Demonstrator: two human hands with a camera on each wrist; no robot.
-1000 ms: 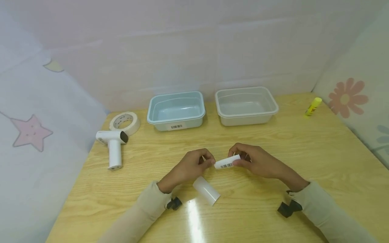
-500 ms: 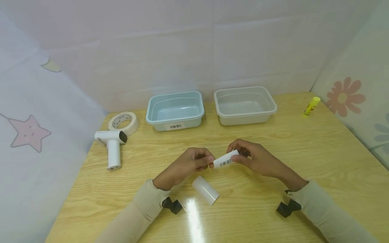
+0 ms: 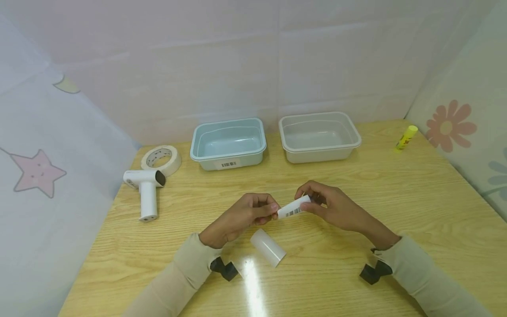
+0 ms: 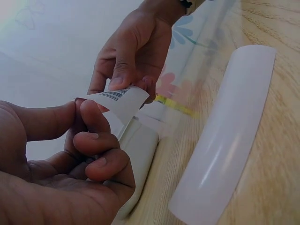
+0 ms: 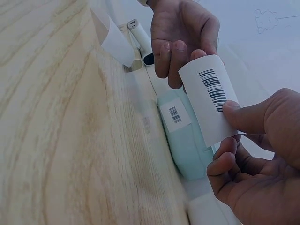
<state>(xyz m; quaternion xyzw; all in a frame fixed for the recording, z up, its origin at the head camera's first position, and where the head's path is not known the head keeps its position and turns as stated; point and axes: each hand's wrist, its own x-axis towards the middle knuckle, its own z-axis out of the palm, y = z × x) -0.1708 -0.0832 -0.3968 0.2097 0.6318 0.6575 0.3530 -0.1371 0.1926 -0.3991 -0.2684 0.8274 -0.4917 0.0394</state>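
Observation:
A white barcode label (image 5: 204, 101), slightly curved, is held up between the two hands over the table. The right hand (image 3: 330, 206) pinches its right end, thumb on the printed face beside the black bars. At the other end the left hand (image 3: 245, 215) pinches the label's edge between thumb and forefinger, its remaining fingers curled, as the left wrist view shows. Below the left hand a curled, glossy whitish sheet (image 3: 268, 248) lies on the table; it looks like label backing and also fills the right side of the left wrist view.
Behind the hands stand a blue bin (image 3: 229, 143) with a barcode label on its front and a grey-white bin (image 3: 320, 137). To the left are a white handheld scanner (image 3: 147, 193) and a tape roll (image 3: 170, 165). A yellow glue stick (image 3: 406, 138) stands far right on the wooden table (image 3: 325, 281).
The left fingers have closed on the label's left end, and the right hand has tilted its end slightly upward. During the last half second both hands stay nearly still.

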